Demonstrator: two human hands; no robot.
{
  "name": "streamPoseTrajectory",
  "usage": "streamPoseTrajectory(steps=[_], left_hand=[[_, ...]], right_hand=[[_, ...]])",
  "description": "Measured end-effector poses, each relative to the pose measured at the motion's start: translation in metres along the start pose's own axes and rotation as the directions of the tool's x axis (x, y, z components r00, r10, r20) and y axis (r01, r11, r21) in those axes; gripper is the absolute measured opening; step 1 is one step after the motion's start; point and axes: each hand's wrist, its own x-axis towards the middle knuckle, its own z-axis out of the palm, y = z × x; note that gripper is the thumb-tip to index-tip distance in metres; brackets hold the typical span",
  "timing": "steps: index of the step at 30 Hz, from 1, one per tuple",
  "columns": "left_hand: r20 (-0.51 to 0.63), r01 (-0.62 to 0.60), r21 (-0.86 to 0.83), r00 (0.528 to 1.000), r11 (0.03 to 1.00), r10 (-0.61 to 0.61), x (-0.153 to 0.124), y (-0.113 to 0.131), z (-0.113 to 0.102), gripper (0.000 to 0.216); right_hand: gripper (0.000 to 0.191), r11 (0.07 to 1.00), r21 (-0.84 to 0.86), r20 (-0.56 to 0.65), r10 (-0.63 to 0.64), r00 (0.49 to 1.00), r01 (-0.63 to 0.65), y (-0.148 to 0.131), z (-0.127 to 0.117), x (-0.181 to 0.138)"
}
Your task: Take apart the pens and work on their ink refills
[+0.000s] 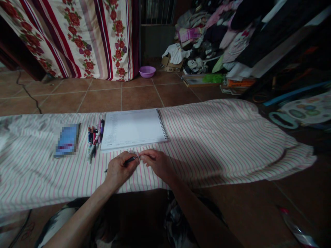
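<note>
My left hand [120, 170] is closed around a dark pen [130, 159], held just above the striped cloth [219, 137]. My right hand [158, 163] meets it from the right, fingertips pinched at the pen's end, perhaps on its cap. Both hands hover just in front of an open spiral notebook [133, 129] lying on the cloth. Left of the notebook lies a bundle of several coloured pens [94, 137]. Further left lies a blue booklet [66, 140].
The striped cloth covers a low surface across the view. Beyond it is a tiled floor [103, 96], a floral curtain [77, 34], a purple bowl [147, 71] and a heap of clothes [212, 34] at the back right. A cable [28, 93] runs on the floor at left.
</note>
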Motion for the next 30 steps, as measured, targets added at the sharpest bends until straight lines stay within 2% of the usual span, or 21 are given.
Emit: streamPoseTrajectory(steps=[8,18,30], left_hand=[[-0.005,0.018,-0.003,1.000,1.000,-0.018,0.0001,-0.0005,0.0019,0.014],[-0.040,-0.014,-0.024,0.999,1.000,0.013,0.0005,-0.0039,0.0020,0.014],[-0.023,0.017,0.017,1.000,1.000,-0.017,-0.0005,-0.0020,0.0020,0.014]], right_hand=[[0.016,1.000,0.026,0.011,-0.001,1.000,0.001,0.0020,0.0005,0.0005],[0.016,0.999,0.030,0.013,0.025,1.000,-0.025,-0.0035,0.0015,0.0009],[0.015,0.996,0.079,0.033,0.042,0.999,-0.045,-0.0026,0.0017,0.0004]])
